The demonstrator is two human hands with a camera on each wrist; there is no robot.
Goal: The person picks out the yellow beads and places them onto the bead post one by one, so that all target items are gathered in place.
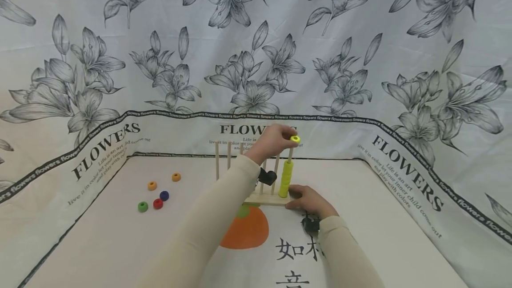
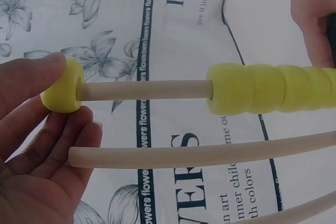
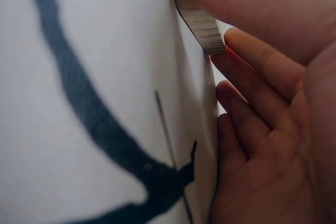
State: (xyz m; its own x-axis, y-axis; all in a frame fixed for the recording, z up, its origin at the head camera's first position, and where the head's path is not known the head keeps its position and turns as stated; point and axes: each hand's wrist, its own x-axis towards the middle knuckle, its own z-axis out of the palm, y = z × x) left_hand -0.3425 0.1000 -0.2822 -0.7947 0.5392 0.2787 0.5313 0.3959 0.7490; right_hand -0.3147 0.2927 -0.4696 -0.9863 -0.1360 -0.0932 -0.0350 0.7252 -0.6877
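My left hand (image 1: 275, 140) pinches a yellow bead (image 1: 295, 139) at the top of the rightmost wooden peg (image 1: 290, 154). In the left wrist view the peg's tip sits inside that bead (image 2: 63, 88), held between thumb and fingers. Lower on the same peg is a stack of several yellow beads (image 1: 286, 179), with bare peg between. My right hand (image 1: 310, 200) grips the right end of the rack's wooden base (image 1: 264, 199). From the right wrist, the thumb lies over the base end (image 3: 205, 30). My left forearm hides part of the rack.
Loose beads lie on the table's left: two orange (image 1: 152, 186), one blue (image 1: 164, 196), one red (image 1: 158, 204) and one green (image 1: 142, 206). Bare pegs (image 1: 217, 161) stand left of the stack. A flower-printed cloth (image 1: 256, 79) hangs behind the white table surface (image 1: 120, 243).
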